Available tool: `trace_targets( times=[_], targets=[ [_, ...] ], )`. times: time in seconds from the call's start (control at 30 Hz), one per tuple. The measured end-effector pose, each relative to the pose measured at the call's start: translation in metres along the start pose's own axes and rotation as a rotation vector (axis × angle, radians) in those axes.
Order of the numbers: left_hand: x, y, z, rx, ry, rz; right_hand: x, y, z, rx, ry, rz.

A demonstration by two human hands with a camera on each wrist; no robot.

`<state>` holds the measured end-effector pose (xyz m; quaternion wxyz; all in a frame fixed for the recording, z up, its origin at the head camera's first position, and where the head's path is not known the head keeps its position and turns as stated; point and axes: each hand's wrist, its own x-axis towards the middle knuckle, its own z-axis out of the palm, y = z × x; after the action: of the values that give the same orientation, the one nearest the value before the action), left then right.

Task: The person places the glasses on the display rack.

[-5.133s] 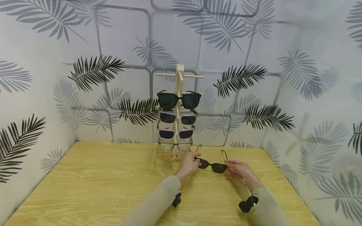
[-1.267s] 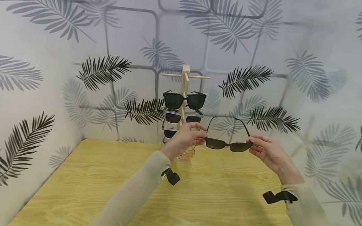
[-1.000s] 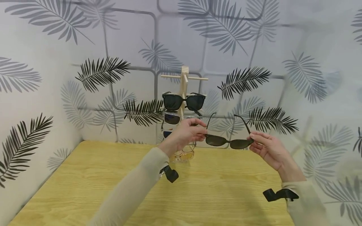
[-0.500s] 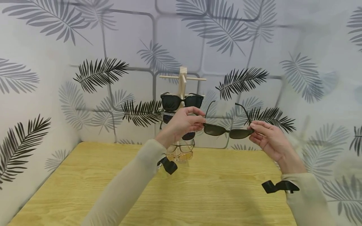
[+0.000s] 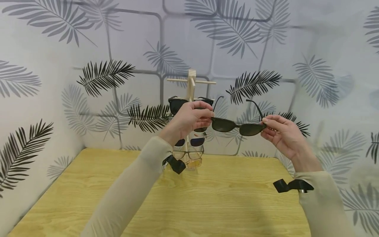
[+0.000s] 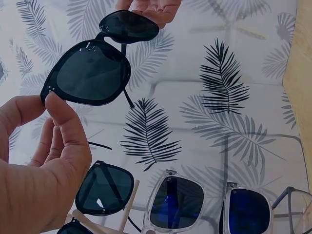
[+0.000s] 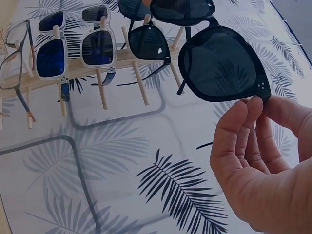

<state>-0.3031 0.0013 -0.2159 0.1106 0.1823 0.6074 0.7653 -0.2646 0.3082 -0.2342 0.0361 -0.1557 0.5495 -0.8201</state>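
Black sunglasses (image 5: pixel 250 129) are held up in the air, temples unfolded and pointing back toward the wall. My left hand (image 5: pixel 189 120) pinches their left hinge corner between thumb and fingers. At the opposite corner my right hand (image 5: pixel 282 136) pinches the frame the same way. In the left wrist view, the thumb presses beside small dots on the frame of the sunglasses (image 6: pixel 90 73). Just behind my left hand stands a wooden glasses rack (image 5: pixel 192 75), its top peg bare. The right wrist view shows the dark lens of the held sunglasses (image 7: pixel 222 63) close to the rack's pegs.
Several pairs hang on the rack: large black sunglasses (image 5: pixel 177 106), partly covered by my left hand, clear-framed blue-lensed ones (image 5: pixel 197 142), thin-rimmed glasses (image 5: pixel 195 155) and orange-tinted ones (image 5: pixel 193 163). The rack stands at the back of a wooden table (image 5: pixel 207 200), near a leaf-patterned wall (image 5: pixel 133 42).
Both hands have lifted the black sunglasses from low over the table, right of the rack, to about the height of the rack's upper part. The rack's glasses stay in place.
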Motion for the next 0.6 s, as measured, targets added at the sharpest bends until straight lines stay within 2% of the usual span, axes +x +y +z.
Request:
trace_targets(
  times=[0.3,0.6],
  targets=[
    [-0.003,0.019,-0.003,-0.042,0.016,0.031,0.014,-0.013,0.015,-0.014,0.001,-0.007],
    [-0.006,0.035,-0.011,-0.095,0.037,0.076,0.032,-0.023,0.036,-0.070,0.067,0.001]
  ],
)
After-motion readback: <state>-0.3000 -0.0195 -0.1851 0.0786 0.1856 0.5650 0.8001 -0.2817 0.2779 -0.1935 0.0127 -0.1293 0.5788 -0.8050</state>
